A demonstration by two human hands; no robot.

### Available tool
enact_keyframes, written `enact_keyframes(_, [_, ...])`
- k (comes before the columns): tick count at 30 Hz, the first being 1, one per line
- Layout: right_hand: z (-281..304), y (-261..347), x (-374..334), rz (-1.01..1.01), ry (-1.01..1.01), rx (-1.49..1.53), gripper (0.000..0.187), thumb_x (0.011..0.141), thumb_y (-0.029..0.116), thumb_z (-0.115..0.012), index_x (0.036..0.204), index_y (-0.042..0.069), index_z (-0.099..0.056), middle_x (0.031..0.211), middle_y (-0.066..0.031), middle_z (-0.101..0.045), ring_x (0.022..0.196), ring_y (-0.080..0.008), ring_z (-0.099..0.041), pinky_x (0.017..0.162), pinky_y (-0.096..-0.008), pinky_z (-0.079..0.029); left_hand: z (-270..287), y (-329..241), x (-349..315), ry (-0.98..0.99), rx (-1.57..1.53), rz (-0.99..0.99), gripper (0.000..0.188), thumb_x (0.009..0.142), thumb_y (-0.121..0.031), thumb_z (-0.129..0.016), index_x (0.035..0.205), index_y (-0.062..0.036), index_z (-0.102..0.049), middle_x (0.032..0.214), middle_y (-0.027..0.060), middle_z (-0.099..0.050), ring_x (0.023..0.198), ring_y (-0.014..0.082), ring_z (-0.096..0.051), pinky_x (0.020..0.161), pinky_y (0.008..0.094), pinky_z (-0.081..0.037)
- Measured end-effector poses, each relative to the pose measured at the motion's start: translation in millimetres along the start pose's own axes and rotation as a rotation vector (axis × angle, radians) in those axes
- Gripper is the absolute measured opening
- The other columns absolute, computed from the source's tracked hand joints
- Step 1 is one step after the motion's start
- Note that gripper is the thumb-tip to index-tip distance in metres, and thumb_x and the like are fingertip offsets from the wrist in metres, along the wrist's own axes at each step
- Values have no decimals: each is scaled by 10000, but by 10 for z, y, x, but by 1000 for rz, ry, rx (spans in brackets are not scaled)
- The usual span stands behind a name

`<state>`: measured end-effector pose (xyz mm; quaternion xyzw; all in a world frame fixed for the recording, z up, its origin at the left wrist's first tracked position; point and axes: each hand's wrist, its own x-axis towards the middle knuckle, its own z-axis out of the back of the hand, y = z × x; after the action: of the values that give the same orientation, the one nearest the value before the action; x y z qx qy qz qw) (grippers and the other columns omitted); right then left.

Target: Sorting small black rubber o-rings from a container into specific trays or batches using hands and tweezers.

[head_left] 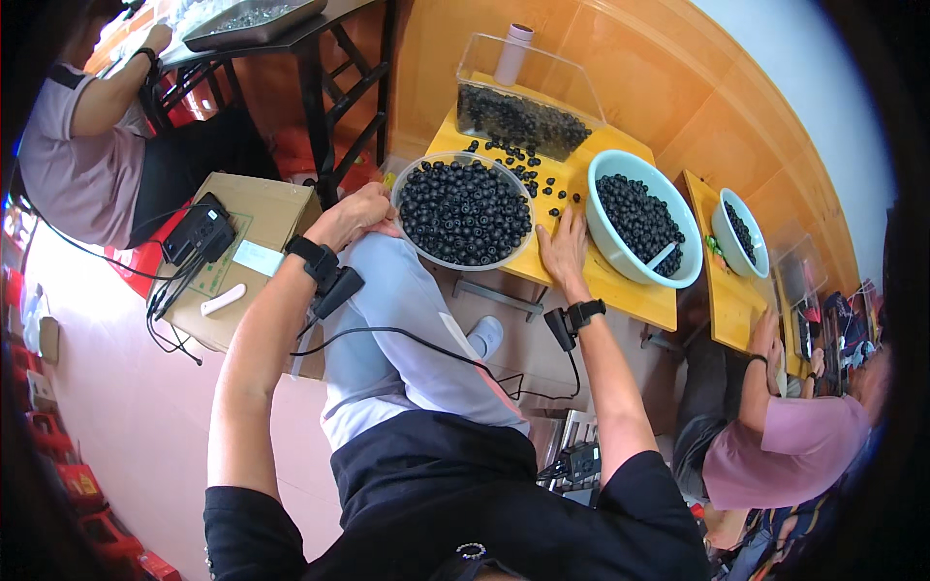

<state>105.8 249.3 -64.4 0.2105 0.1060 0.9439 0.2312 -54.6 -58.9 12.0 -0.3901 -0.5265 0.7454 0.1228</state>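
Observation:
A round clear tub (463,266) full of small black round pieces with holes (465,208) sits at the left end of a yellow table, partly over its edge. My left hand (360,215) is closed at the tub's left rim, thumb and fingers against its side. My right hand (566,250) rests on the yellow tabletop (630,302), between the tub and a pale blue basin (598,228). Its fingers are stretched out near a few loose black pieces (554,212), and no object shows in it. The basin holds more such pieces and a white scoop-like tool (663,256).
Behind stands a clear rectangular bin (572,82) of black pieces, with a pink cup (513,53). A cardboard box (208,324) with cables is left. One person (82,184) sits left; another (785,445) works right, by a second basin (722,228).

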Motion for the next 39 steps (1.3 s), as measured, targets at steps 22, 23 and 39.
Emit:
enact_keyframes(22, [-55,-37,735,-158,64,288,767,815,413,-537,1393,45,-192,1415,-292,-123,1313,-436,-127,1067,-436,-174,-317,372,-182,-144,-367,-165,317,889,-144,-457,1197,-80,-498,920,4,-592,731,95,-576,662,264,-508])
enact_keyframes(23, [-89,-31,759,-211,71,344,764,818,449,-522,1390,51,-208,1413,-291,-130,1316,-429,-127,1066,-431,-179,-348,363,-205,-149,-391,-173,312,884,-145,-464,1187,-86,-506,940,1,-577,740,90,-570,649,272,-513])
enact_keyframes(39, [-120,294,841,289,68,172,283,832,258,-543,1072,108,-539,1064,-105,-470,1001,-298,-431,836,-397,-323,-352,354,-230,-198,-462,-199,397,859,-162,-529,1239,-59,-475,1016,23,-527,791,117,-593,603,231,-527])
